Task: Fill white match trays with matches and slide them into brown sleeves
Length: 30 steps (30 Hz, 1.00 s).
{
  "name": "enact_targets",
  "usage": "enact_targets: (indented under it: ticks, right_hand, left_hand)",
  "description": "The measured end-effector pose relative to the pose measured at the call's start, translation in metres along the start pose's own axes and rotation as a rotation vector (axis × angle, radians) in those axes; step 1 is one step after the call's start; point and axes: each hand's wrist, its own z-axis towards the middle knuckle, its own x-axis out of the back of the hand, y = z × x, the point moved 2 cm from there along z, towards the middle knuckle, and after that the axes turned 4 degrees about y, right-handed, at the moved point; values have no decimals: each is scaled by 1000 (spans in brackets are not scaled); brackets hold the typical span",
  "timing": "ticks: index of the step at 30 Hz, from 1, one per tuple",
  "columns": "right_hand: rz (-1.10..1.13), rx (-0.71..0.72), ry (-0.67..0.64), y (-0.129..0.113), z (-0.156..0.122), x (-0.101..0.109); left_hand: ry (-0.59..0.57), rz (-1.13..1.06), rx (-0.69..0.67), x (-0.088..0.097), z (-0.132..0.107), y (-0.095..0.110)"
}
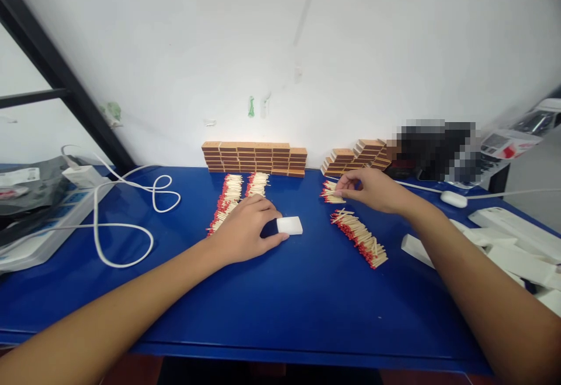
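My left hand point(248, 230) lies low over the desk, its fingers curved. The thumb and index fingertip touch the left end of a small white matchbox tray point(290, 225), with blue desk showing in the gap between them. Beside and partly under this hand are two rows of red-headed matches point(231, 192). My right hand point(368, 189) reaches to a small pile of matches point(329, 192), thumb and index finger pinched at its right edge. Which matches lie between those fingertips is hard to see. Nearer me, a longer slanting row of matches point(359, 238) lies below that hand.
Matchbox sleeves stand in a stacked wall point(254, 158) against the white wall, with a stepped stack point(357, 157) farther right. A white cable point(125, 227) loops over the left of the blue desk point(263, 309). White trays point(521, 262) are heaped at right, near my forearm.
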Motion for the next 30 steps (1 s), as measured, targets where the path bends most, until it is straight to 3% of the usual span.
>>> enact_targets:
  ticks: [30]
  right_hand:
    - [-65,-67,-63,5,0,-8]
  left_hand:
    - [-5,7,-12,-1,0,-1]
